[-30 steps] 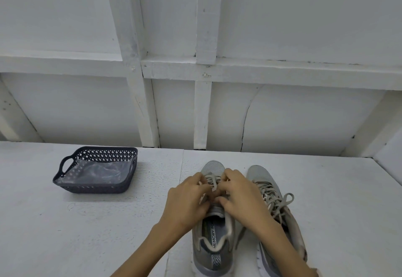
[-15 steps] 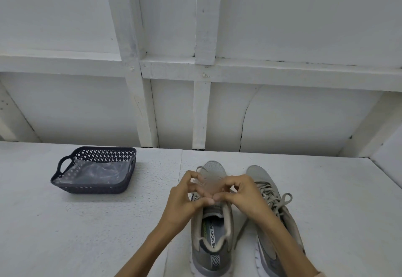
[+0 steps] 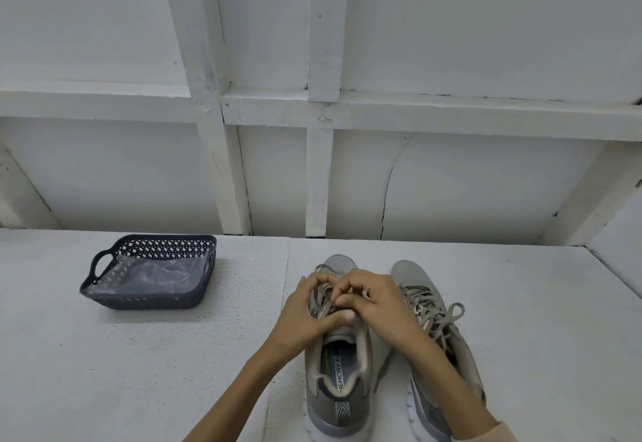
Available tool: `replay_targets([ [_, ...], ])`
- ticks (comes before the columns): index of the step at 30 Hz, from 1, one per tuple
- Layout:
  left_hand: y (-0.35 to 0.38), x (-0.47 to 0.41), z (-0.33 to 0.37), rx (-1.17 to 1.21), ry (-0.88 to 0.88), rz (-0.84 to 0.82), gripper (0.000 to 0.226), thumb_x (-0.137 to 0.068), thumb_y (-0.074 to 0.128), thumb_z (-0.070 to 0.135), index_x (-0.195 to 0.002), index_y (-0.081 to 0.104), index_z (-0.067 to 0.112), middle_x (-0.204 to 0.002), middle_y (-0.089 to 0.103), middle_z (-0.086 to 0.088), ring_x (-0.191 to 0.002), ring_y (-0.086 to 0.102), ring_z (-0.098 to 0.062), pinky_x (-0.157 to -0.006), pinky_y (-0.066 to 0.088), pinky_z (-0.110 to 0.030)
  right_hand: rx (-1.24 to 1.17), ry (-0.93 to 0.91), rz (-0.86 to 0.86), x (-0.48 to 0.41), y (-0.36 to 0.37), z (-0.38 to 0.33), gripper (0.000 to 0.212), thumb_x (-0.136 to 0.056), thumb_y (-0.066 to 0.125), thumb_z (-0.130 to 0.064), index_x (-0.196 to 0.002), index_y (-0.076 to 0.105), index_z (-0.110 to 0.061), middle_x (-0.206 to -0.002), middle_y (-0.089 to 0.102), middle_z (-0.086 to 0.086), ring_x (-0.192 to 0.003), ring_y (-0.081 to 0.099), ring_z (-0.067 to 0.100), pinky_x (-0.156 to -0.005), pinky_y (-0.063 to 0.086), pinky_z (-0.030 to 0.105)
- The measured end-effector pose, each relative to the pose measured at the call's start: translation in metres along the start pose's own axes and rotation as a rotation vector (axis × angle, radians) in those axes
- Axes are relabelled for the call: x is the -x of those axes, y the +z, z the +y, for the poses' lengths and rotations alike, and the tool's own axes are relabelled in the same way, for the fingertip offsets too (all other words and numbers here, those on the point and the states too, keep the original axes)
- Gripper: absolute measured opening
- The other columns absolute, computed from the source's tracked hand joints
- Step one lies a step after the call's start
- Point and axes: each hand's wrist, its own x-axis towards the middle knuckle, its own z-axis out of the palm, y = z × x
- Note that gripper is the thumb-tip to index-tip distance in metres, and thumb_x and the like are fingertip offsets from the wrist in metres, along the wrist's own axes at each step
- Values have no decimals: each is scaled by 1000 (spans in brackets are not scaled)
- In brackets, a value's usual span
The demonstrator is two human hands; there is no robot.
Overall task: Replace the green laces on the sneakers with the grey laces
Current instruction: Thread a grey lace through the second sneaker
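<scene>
**Op:** Both hands have sunk a little and drawn tighter together since half a second back.

**Desk:** Lay it out.

**Op:** I see a white bench [image 3: 139, 372] with a dark basket [image 3: 146, 302] on it. To the right of the basket, two shoes stand side by side. The far sneaker [image 3: 413, 275] is laced and has a bow. Over the near sneaker [image 3: 338, 382], my view has the left hand [image 3: 305, 316] and right hand [image 3: 378, 306] with fingers curled. They seem to pinch its lace [image 3: 321, 297] at the top eyelets, though knuckles hide the exact grip.

**Desk:** Risks?

**Op:** I'd judge a loop could slip the pinch mid-knot, since a flat lace slides easily. That would leave the tie slack or the ends uneven.

**Desk:** And the lace itself?

**Op:** It's flat, pale grey-beige and limp. I see no green anywhere.
</scene>
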Motion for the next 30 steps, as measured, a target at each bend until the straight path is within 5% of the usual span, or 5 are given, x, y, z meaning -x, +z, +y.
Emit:
replay_targets([
  [3,8,-7,0,-72,38,-78,34,-69,72,51,-97,63,35,-98,67,26,-106,60,5,-122,5,-45,44,-25,11,2,4,-1,19,-79,65,-2,-78,71,-21,-80,68,-16,-82,65,6,-80,52,34],
  [7,15,-10,6,-105,59,-161,29,-63,67,53,-91,61,61,-96,51,55,-104,34,37,-119,5,-31,-52,-11,22,-3,0,-16,26,-81,60,7,-76,68,-17,-71,66,-12,-66,63,4,-65,50,22],
  [11,12,-11,-6,-103,85,-76,32,-70,77,46,-95,71,28,-109,63,25,-114,50,5,-110,30,-54,-405,11,79,-17,-18,-50,19,-91,55,7,-80,61,-8,-56,54,-1,-42,44,10,-44,37,19],
  [20,13,-7,-8,-48,28,-79,30,-72,79,43,-95,71,26,-131,56,19,-136,35,1,-115,30,-38,-972,-205,139,-64,-59,-127,16,-95,47,3,-84,56,-4,-71,56,5,-52,51,11,-43,42,18],
  [30,12,-8,-12,19,-31,-106,45,-72,81,36,-112,64,30,-123,61,11,-117,56,-5,-102,44,-28,-1345,-136,88,-88,-62,-135,23,-99,39,5,-86,54,-7,-78,53,3,-52,50,3,-50,45,11],
])
